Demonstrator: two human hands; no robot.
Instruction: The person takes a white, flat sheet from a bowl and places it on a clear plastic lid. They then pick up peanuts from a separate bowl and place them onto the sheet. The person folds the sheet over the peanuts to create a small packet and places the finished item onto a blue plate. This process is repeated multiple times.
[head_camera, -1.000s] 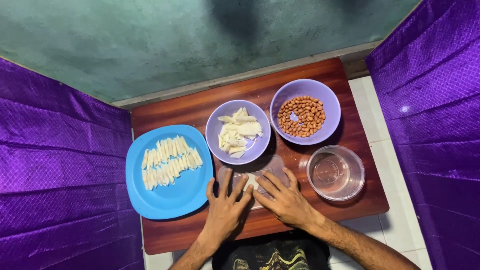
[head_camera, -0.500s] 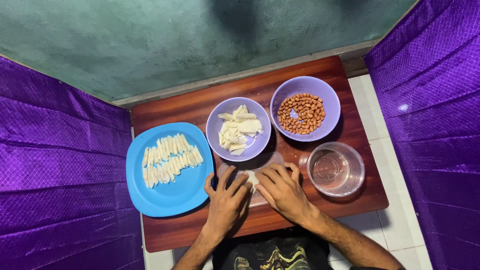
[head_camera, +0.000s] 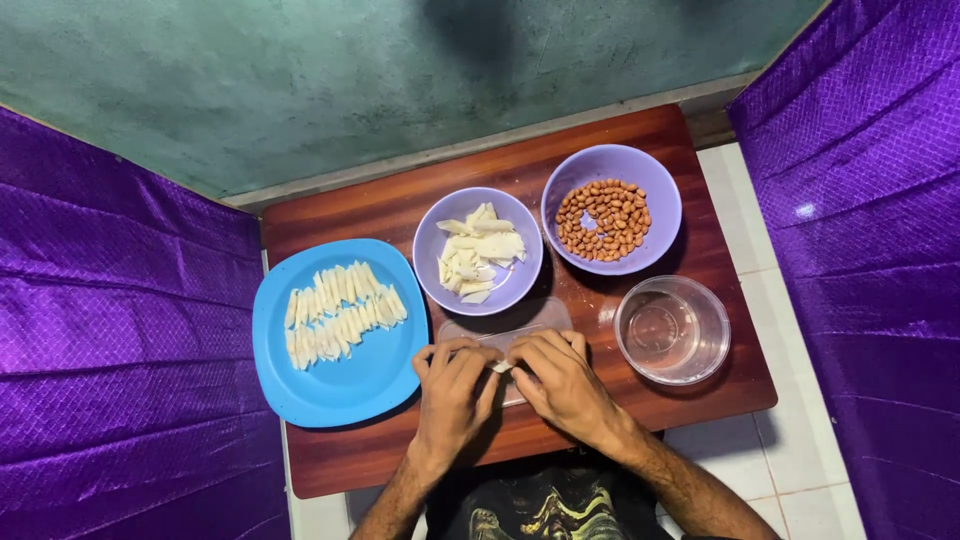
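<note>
On a small wooden table (head_camera: 400, 215) both hands meet over a clear plastic lid (head_camera: 520, 318) that lies flat near the front edge. The left hand (head_camera: 452, 385) and the right hand (head_camera: 560, 380) have their fingertips drawn together on a small white piece (head_camera: 501, 367), pinched between them just above the lid. To the left sits a blue plate (head_camera: 335, 395) carrying rows of pale white strips (head_camera: 342, 312) (laid side by side, slightly slanted). Behind the hands stands a purple bowl (head_camera: 432, 262) of white chunks (head_camera: 478, 252), and beside it another purple bowl (head_camera: 660, 200) of peanuts (head_camera: 603, 220). A clear glass bowl (head_camera: 672, 330) stands right of the hands, well apart from them.
</note>
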